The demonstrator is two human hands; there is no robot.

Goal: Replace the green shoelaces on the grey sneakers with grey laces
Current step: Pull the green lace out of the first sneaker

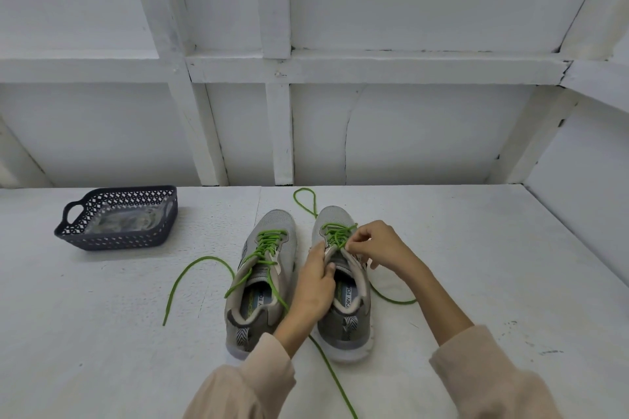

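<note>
**Q:** What sat at the far left of the white bench?

**A:** A dark blue perforated plastic basket with cut-out handles. A clear plastic bag lay inside it. Whether the bag held the grey laces could not be told.

**Q:** And the shoes?

**A:** Two grey mesh sneakers stood side by side at the middle of the bench, toes pointing away from the person. The left sneaker had its bright green cord lace threaded but untied, with loose ends trailing across the bench.

**Q:** Where were the hands?

**A:** Both were on the right sneaker. The left hand gripped it at the tongue and the inner eyelet edge, fingers curled, holding it down. The right hand pinched the right sneaker's green lace between thumb and fingertips at the upper crossings. That lace's free ends looped out past the toe and off to the right.

**Q:** How would the lace likely handle?

**A:** It looked soft, limp and light, so it should slide out if pinched close to an eyelet and drawn one crossing at a time. The sneaker seemed light enough to lift or skid under that pull. Keeping a firm hold on its tongue or collar seemed wise.
</note>
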